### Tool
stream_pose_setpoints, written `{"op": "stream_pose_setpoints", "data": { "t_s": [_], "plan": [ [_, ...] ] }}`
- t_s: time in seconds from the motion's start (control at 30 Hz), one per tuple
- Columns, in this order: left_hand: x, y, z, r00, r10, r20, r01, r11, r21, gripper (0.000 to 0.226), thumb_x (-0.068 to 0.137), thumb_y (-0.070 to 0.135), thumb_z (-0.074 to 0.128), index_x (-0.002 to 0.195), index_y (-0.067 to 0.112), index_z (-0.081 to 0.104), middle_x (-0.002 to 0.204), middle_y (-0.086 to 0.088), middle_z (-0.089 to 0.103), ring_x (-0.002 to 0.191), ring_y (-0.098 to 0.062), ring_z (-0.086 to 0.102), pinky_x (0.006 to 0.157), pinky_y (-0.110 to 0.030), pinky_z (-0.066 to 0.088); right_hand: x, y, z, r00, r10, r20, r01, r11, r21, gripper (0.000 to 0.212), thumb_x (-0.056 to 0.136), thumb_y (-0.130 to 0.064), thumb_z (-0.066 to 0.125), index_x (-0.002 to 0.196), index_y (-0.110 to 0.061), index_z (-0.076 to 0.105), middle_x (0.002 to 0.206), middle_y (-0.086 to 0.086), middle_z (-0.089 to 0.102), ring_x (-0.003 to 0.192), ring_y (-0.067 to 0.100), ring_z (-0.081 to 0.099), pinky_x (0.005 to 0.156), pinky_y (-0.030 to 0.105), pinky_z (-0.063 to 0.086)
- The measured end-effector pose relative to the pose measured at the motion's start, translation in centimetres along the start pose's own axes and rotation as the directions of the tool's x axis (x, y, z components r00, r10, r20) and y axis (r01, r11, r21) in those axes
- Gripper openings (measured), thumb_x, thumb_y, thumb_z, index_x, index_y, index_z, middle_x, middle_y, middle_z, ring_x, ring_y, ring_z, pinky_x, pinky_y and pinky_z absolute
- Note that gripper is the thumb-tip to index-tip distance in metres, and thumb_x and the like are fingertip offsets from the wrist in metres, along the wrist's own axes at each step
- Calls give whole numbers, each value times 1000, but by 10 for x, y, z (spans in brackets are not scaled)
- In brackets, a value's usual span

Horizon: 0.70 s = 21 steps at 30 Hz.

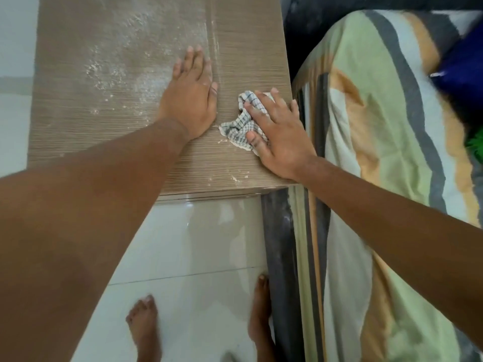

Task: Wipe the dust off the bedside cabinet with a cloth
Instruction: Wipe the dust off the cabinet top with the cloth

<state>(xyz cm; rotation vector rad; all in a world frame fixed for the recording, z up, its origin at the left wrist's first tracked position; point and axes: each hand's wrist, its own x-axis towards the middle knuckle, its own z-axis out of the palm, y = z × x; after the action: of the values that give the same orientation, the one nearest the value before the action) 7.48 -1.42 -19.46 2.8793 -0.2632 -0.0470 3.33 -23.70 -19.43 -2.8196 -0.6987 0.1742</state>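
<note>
Dust lay thick across the bedside cabinet (78,126), white smears and crumbs spread over the far left of its wood-grain tabletop, and a straight pale ridge of it ran front to back just right of the middle. Both hands were down on that surface. The left hand (192,97) lay flat and open, palm pressed to the wood, fingers together and pointing away, its outer edge right along that ridge of dust. The right hand (274,134) sat just beside it, near the cabinet's right edge, fingers spread wide and pressing down on the cloth (239,126), a small crumpled rag, white with grey checks, bunched under the fingers and thumb and poking out to the left. No fist there, more a splayed press than a pinch. A few loose white crumbs (236,178) dotted the front edge of the top, near the right wrist. Hard against the cabinet's right side stood the bed (379,178), draped in a striped cover of pale green, orange, grey and white. Down below, two bare feet (143,325) stood on glossy pale floor tiles (209,244).
</note>
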Motion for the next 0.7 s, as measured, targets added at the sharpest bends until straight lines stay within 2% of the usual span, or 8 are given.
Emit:
{"op": "stream_pose_setpoints", "data": {
  "t_s": [0.27,0.43,0.57,0.63,0.7],
  "plan": [
    [-4,1,-2,1000,12,-11,-12,1000,-11,58,107,28,16,156,-1,16,166,-20,8,155,-31,0,127,-43,1,-64,-16,15,997,-75,2,75,997,-3,64,102,-56,38,155,-20,36,165,8,26,155,34,12,124,60,12],
    [-4,0,0,1000,5,-24,-6,1000,-17,58,106,27,17,156,-2,16,165,-21,10,155,-32,1,127,-42,1,-86,-21,30,980,-152,-129,153,988,-3,48,105,-40,44,145,-14,52,156,9,43,149,35,30,123,52,25],
    [-4,0,0,999,9,-31,-9,1000,-16,57,106,25,18,156,-2,18,165,-21,11,155,-32,2,127,-42,1,-98,-25,41,958,-223,-183,228,974,9,41,103,-22,54,142,-11,54,153,11,47,148,36,33,124,48,24],
    [-5,-1,1,1000,4,-30,-5,1000,-10,57,106,26,17,156,-2,17,165,-21,11,155,-32,2,127,-42,1,-106,-26,41,947,-277,-162,280,960,-7,42,103,-17,50,144,-12,52,154,11,46,148,36,31,126,43,19],
    [-3,-1,2,1000,11,-29,-11,1000,-6,58,106,26,17,156,-2,17,165,-21,10,155,-32,2,127,-43,1,-116,-29,41,932,-333,-143,334,942,-15,40,109,-20,37,145,-12,50,154,11,45,149,36,30,127,38,12]
  ]
}}
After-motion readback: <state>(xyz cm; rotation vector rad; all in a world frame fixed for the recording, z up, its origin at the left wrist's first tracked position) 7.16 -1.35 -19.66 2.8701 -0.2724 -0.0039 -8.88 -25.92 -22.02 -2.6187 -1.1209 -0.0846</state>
